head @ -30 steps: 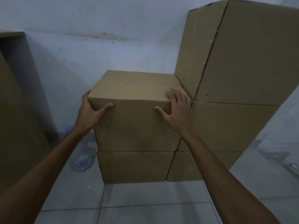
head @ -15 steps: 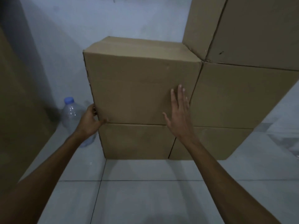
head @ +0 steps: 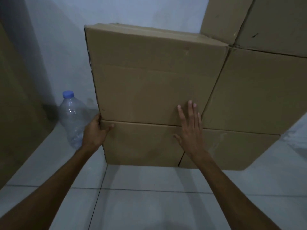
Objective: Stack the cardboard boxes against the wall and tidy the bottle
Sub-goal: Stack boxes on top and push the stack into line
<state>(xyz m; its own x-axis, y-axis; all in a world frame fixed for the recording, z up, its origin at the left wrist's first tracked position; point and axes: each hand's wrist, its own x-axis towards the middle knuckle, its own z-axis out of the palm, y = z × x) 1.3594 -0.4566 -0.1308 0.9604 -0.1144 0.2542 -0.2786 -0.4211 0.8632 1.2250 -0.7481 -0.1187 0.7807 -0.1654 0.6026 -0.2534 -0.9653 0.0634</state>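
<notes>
Several brown cardboard boxes stand stacked against the white wall. The upper left box (head: 149, 77) rests on a lower box (head: 142, 143). My left hand (head: 95, 131) grips the left corner where these two boxes meet, thumb on the lower box's front. My right hand (head: 191, 128) lies flat with fingers spread across the seam between them. To the right stands a taller stack: a middle box (head: 255, 92), a top box (head: 272, 20) and a bottom box (head: 229, 150). A clear plastic bottle (head: 72, 117) with a blue cap stands on the floor just left of the boxes, behind my left wrist.
A large brown panel or box (head: 18, 105) fills the left edge. The floor (head: 149, 196) in front of the boxes is pale tile. The wall corner lies behind the bottle.
Both hands slid down from the upper box's top edge to the seam with the lower box. The view dropped and came closer to the stack.
</notes>
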